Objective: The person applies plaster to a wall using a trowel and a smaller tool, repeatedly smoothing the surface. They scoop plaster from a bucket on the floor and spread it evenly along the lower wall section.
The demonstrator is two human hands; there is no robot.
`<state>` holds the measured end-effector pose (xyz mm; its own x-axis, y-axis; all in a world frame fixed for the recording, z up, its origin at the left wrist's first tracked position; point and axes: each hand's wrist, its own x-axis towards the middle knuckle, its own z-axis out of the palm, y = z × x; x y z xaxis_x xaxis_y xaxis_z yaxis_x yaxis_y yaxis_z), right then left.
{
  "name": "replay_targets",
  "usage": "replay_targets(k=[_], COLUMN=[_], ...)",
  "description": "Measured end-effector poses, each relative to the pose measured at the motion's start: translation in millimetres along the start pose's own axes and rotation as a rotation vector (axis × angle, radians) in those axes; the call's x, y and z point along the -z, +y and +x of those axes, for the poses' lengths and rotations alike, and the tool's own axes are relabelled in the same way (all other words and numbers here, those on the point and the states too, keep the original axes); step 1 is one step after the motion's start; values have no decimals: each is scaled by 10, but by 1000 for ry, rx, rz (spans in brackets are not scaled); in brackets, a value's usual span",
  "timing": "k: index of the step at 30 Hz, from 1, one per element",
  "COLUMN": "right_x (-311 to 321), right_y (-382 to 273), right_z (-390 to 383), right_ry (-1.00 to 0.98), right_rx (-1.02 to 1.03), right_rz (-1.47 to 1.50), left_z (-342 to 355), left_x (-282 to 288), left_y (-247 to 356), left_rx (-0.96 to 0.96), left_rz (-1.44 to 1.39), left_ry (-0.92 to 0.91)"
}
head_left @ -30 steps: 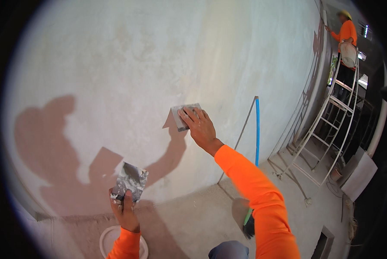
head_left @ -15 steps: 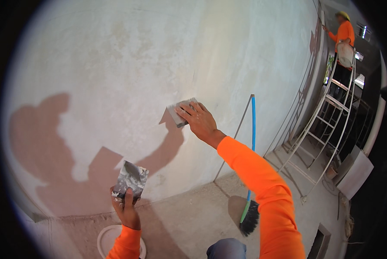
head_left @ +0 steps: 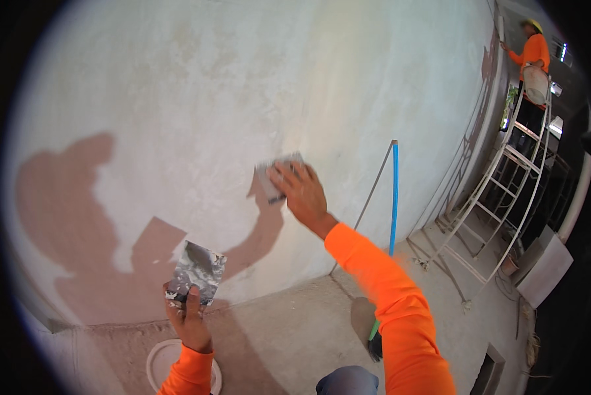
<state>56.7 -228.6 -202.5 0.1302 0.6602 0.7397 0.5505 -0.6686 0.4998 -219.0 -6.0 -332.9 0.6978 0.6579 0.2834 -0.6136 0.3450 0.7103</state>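
Observation:
My right hand (head_left: 302, 193) presses a flat putty knife (head_left: 273, 182) against the pale plastered wall (head_left: 196, 85), its fingers spread over the back of the blade. Lower and to the left, my left hand (head_left: 191, 327) is closed round the dark handle end of a second wide putty knife (head_left: 200, 268). White putty is smeared over that blade, which points up and stands off from the wall. Shadows of a head, an arm and both blades fall across the wall.
A broom with a blue handle (head_left: 395, 197) leans on the wall at right. Below my left arm lies a round white lid or bucket top (head_left: 156, 365). Far right, a co-worker (head_left: 534, 52) with a bucket (head_left: 536, 84) stands on a ladder (head_left: 506, 174); boards (head_left: 544, 270) lean nearby.
My right hand and its putty knife have shifted slightly left and down over the wall. The left hand has barely moved. My right sleeve now covers more of the broom.

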Motion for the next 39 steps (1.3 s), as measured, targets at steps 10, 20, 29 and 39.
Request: replay_targets(k=[10, 20, 29, 39], right_x=[204, 703, -231, -1038], right_y=[199, 906, 126, -850], right_z=[-35, 994, -442, -1799], right_ry=[-12, 165, 138, -57], right_rx=[-72, -28, -210, -269], right_rz=[-26, -17, 60, 159], left_z=[12, 9, -13, -18], left_x=[13, 7, -34, -91], left_y=[23, 14, -30, -3], left_rx=[-70, -55, -77, -133], left_rz=[61, 45, 55, 88], left_ry=[-73, -80, 54, 56])
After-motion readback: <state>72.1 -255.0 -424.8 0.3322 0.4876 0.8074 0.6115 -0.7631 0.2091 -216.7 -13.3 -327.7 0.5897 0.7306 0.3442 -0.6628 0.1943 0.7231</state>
